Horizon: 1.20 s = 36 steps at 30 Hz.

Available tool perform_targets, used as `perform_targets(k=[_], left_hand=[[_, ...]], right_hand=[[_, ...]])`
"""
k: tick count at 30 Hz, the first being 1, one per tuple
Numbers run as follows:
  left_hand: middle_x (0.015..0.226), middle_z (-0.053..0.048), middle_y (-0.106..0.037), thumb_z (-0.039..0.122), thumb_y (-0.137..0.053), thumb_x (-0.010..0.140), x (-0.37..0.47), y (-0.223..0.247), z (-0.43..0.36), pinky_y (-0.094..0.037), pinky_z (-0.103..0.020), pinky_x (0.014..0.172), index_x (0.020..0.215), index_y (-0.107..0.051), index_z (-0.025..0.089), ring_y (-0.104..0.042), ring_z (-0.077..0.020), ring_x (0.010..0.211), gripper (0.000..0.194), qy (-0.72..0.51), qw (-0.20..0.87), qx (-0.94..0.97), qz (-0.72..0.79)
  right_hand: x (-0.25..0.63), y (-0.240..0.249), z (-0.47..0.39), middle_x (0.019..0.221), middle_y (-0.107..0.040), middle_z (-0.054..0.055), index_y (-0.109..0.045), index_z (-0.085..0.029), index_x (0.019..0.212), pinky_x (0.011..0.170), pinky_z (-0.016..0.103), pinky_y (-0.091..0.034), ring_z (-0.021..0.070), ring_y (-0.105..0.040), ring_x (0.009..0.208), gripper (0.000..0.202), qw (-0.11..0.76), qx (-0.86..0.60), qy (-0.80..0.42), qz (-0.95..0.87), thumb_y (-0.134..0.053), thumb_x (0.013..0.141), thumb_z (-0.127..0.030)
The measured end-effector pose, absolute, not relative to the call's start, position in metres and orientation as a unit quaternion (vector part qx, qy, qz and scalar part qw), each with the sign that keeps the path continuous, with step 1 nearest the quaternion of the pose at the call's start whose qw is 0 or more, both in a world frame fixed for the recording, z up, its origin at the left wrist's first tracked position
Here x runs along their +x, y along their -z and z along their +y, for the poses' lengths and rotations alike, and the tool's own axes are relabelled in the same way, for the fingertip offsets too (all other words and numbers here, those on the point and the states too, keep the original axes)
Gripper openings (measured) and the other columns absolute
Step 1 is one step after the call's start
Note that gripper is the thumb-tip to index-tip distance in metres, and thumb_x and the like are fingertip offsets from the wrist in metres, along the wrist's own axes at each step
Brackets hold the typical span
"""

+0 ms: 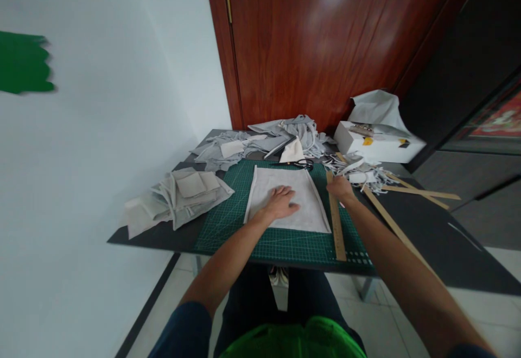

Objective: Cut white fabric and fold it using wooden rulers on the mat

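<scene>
A pale rectangular piece of cloth lies on the green cutting mat. My left hand rests on the cloth with its fingers spread. To the right of the cloth, my right hand is closed at the upper part of a wooden ruler, which lies along the mat. What the right fingertips pinch is too small to make out. Black-handled scissors lie at the mat's far edge.
Folded grey cloths are stacked at the left. Grey scraps cover the back. A white box stands at the back right, with a heap of cut strips and wooden strips before it.
</scene>
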<state>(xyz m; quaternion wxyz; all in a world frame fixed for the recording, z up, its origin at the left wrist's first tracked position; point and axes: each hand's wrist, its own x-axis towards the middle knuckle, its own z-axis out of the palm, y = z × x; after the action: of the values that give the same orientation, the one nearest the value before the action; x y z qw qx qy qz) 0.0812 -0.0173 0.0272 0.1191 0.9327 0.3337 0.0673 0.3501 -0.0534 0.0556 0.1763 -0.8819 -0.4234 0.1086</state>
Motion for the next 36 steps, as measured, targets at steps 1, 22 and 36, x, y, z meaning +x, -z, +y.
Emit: perform_targets(k=[1,22,36], left_hand=[[0.169,-0.015,-0.047,0.046,-0.057,0.101,0.077,-0.027,-0.012,-0.031,-0.052,0.131,0.15,-0.059,0.018,-0.039,-0.0315,0.158,0.057,-0.076,0.121,0.933,0.33],[0.154,-0.015,-0.061,0.016,-0.049,0.099,0.006,-0.008,0.035,-0.036,-0.042,0.131,0.139,-0.066,0.015,-0.052,-0.0252,0.148,0.043,-0.157,0.097,0.92,0.346],[0.173,-0.011,-0.041,0.041,-0.04,0.108,-0.012,-0.021,0.029,-0.023,-0.057,0.134,0.155,-0.051,0.025,-0.031,-0.0307,0.162,0.05,-0.065,0.068,0.874,0.477]], right_hand=[[0.346,-0.059,-0.048,0.1,-0.078,0.023,-0.078,-0.01,0.094,0.084,0.036,-0.058,0.0363,-0.077,0.107,0.017,0.188,-0.874,-0.109,-0.435,-0.067,0.081,-0.01],[0.216,-0.003,0.011,0.119,-0.077,0.017,-0.079,-0.012,0.116,0.106,0.034,-0.05,0.0262,-0.069,0.114,0.045,0.33,-0.687,-0.038,-0.646,-0.046,0.088,-0.003],[0.249,0.014,-0.033,0.149,-0.064,0.019,-0.068,-0.014,0.133,0.114,0.044,-0.04,0.0319,-0.051,0.139,0.039,0.201,-0.697,0.05,-0.687,-0.044,0.105,-0.022]])
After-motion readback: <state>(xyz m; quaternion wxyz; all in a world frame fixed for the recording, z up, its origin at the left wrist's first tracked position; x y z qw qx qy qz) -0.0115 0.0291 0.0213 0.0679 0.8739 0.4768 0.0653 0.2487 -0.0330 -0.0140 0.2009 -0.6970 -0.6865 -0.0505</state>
